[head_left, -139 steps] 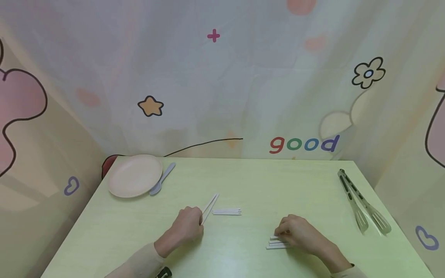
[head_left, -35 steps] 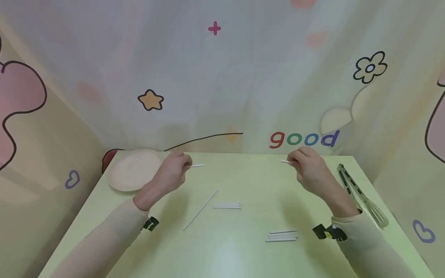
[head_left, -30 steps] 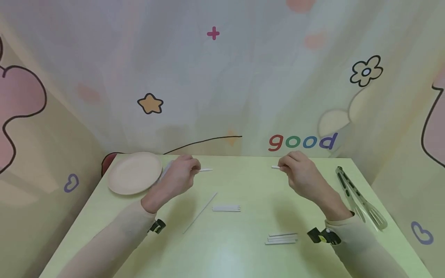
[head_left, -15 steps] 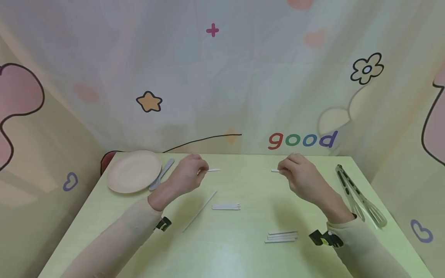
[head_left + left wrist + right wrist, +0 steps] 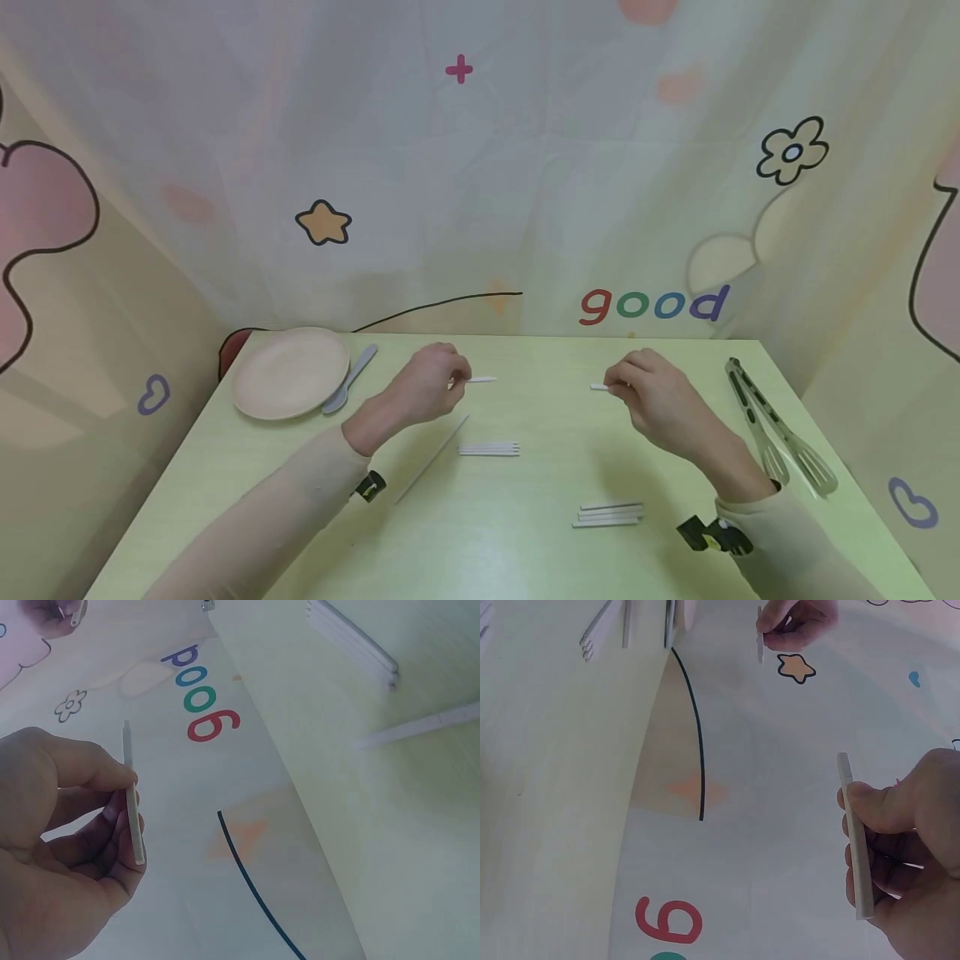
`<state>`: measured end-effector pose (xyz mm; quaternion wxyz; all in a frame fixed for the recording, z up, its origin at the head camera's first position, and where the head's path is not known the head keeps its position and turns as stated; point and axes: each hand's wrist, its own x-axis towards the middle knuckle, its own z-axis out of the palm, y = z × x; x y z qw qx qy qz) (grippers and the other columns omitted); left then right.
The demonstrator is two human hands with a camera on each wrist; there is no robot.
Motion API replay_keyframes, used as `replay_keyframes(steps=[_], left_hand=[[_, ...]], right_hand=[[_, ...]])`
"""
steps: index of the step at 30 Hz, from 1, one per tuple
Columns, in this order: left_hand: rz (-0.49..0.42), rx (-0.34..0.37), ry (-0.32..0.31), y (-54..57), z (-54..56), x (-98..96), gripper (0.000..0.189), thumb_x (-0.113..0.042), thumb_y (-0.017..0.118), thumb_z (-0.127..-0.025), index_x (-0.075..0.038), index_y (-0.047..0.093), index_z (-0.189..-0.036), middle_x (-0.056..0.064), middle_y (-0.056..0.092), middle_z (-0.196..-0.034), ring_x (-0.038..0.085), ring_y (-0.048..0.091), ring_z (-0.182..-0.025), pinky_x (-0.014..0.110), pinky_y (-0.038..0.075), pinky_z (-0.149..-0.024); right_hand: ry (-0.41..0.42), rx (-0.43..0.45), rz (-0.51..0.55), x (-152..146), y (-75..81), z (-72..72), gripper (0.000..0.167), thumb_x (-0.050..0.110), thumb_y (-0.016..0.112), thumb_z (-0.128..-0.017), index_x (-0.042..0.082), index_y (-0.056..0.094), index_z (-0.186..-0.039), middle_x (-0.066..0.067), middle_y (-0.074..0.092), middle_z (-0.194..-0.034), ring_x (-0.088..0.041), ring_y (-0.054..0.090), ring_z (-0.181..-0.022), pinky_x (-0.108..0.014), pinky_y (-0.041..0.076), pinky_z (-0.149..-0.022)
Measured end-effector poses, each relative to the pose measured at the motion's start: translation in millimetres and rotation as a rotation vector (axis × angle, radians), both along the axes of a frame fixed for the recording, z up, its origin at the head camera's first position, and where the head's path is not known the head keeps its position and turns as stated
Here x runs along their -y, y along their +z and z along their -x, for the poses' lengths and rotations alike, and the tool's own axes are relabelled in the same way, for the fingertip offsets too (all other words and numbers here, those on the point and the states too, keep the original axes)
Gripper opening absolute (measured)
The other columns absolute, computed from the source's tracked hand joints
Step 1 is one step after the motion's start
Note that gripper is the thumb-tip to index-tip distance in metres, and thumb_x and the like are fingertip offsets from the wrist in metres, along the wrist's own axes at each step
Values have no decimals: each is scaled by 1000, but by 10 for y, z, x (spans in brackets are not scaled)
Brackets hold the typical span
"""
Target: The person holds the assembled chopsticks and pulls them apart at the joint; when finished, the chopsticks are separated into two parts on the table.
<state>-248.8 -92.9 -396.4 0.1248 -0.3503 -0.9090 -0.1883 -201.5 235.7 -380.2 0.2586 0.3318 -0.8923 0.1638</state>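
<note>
My left hand pinches a short, thin white chopstick piece between thumb and fingers, raised above the table. Its narrow end points right. Opposite it, my right hand pinches a thicker white chopstick piece, also raised; this one shows whole in the right wrist view. The two pieces point roughly at each other across a gap. Below the left hand, a long white chopstick lies slantwise on the table. Beside it is a neat row of thin pieces; thicker pieces lie nearer the front right.
A pale round plate stands at the back left of the table, with a grey-blue spoon beside it. Metal tongs lie along the right edge. A patterned curtain hangs behind and around the table.
From the tabletop, both hands have risen with a chopstick piece each. Over the last second the left hand has moved right, narrowing the gap, and both have dropped slightly.
</note>
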Motion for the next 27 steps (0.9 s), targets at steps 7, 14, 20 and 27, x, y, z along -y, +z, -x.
replay_keyframes(steps=[7,14,20,27], left_hand=[[-20,37,-20,-48,-1,-78,12,1,63,-82,-5,73,-84,3,63,-76,15,55,-72,30,47,-71],[-14,85,-22,-155,10,-135,11,0,64,-84,-6,74,-84,1,64,-77,13,56,-72,29,47,-71],[-8,107,-43,-256,41,-175,11,-1,65,-84,-6,74,-85,2,66,-79,13,59,-74,27,50,-70],[3,141,-62,-352,59,-218,13,1,63,-83,-4,75,-87,4,68,-81,14,60,-75,28,50,-71]], right_hand=[[8,-2,-8,-26,-57,-59,16,-6,74,-76,6,68,-85,1,62,-83,-14,53,-79,-31,51,-66],[1,13,-3,-30,-98,-142,18,-7,75,-76,8,69,-85,3,61,-83,-12,53,-79,-31,52,-66],[11,20,0,-39,-158,-191,19,-7,76,-75,8,69,-84,4,61,-83,-10,54,-79,-29,53,-66],[29,30,-5,-51,-214,-244,21,-7,76,-73,10,69,-84,5,61,-84,-10,53,-79,-28,53,-66]])
